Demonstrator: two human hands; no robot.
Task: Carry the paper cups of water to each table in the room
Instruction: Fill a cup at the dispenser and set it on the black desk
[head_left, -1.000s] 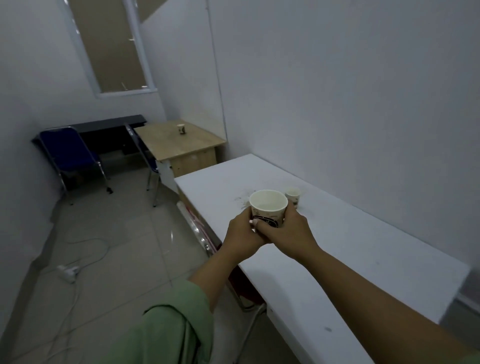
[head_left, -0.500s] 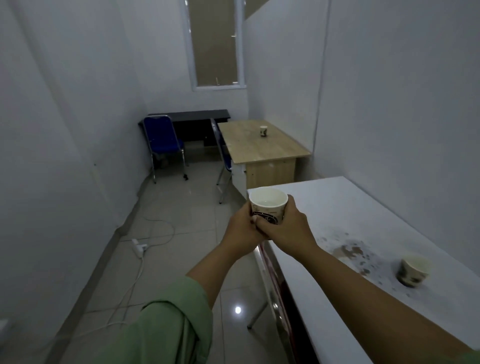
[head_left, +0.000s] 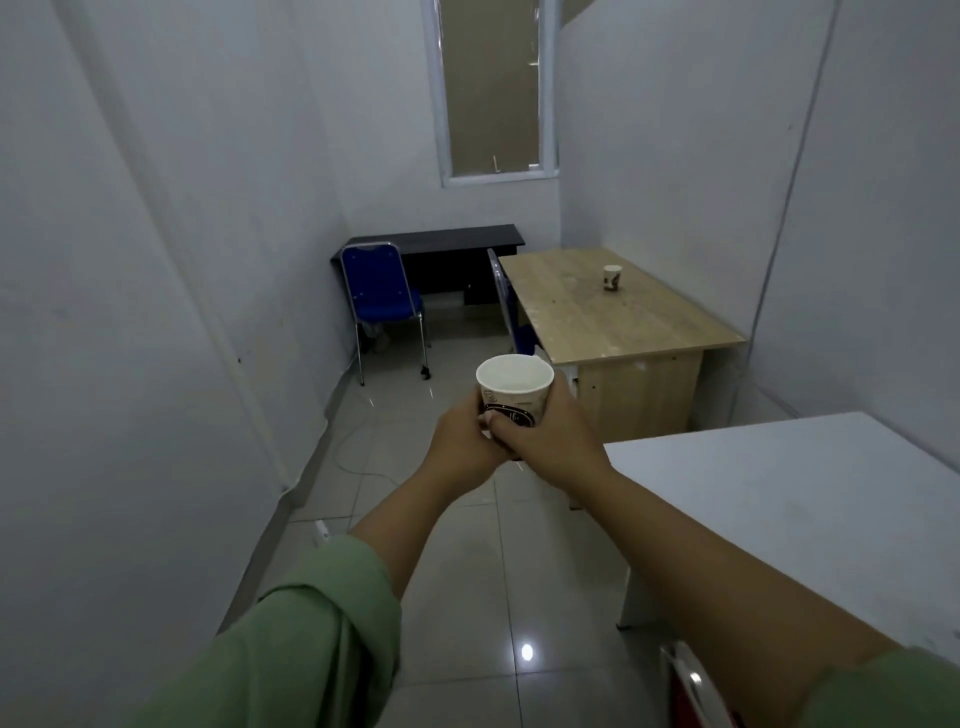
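Note:
I hold a white paper cup (head_left: 514, 387) with a dark printed band upright in front of me, above the floor, with water in it. My left hand (head_left: 460, 444) wraps its left side and my right hand (head_left: 553, 441) wraps its right side and front. A second paper cup (head_left: 612, 277) stands on the wooden table (head_left: 623, 322) ahead on the right. The white table (head_left: 810, 499) lies at my right, its near corner just right of my right forearm. A black table (head_left: 441, 244) stands against the far wall under the window.
A blue chair (head_left: 382, 296) stands in front of the black table, and another blue chair (head_left: 511, 306) is tucked at the wooden table's left side. A cable and a power strip (head_left: 321, 531) lie on the tiled floor by the left wall. A red chair back (head_left: 693, 686) shows bottom right.
The view has turned left and moved forward along the room. The cup on the white table has left the view, and the wooden and black tables are nearer. Both hands still hold the cup.

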